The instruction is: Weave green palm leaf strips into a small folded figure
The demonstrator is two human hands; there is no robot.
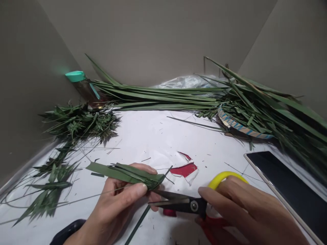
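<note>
My left hand (120,200) pinches a folded bundle of green leaf strips (127,173) between thumb and fingers, one wide strip sticking out to the left. A narrow green strip (139,223) hangs below it toward the front edge. My right hand (245,204) grips a pair of scissors (194,205) with black blades and yellow and red handles. The blades are slightly apart, their tips close to the fingers of my left hand just under the bundle. Whether a strip lies between the blades I cannot tell.
Finished leaf pieces (79,122) pile up at the left. Long green leaves (163,95) lie along the back wall. A round tray (245,129) of leaf cuttings and a phone (288,183) are at the right. The white table covering has a torn red patch (184,169). A bottle (88,89) stands back left.
</note>
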